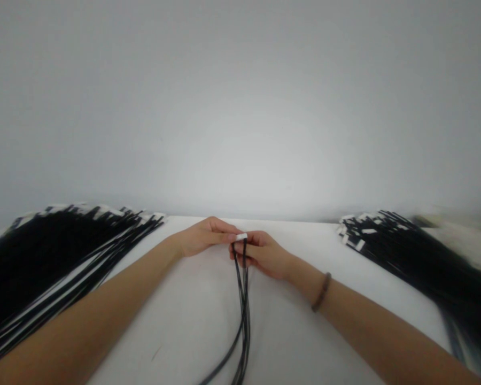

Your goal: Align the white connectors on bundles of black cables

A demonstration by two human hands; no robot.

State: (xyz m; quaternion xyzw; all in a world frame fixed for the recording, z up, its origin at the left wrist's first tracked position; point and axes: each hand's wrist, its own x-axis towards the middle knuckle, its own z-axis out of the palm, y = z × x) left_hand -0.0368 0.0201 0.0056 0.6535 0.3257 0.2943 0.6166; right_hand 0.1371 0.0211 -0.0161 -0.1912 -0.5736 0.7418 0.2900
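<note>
Over the middle of the table, my left hand [208, 236] pinches a small white connector [241, 236] between thumb and fingers. Black cables [243, 305] run down from that connector toward the near edge of the view, crossing partway. My right hand [266, 254] is closed around the cables just below the connector, its thumb lying against them. The fingertips of both hands almost meet here. A dark beaded bracelet [322, 292] circles my right wrist.
To the left lies a large heap of black cables [44, 251] with white ends along its far side. Another such pile [417, 256] lies to the right, beside a blurred pale item [465, 240]. The white table [176, 321] meets a pale wall [240, 107] behind.
</note>
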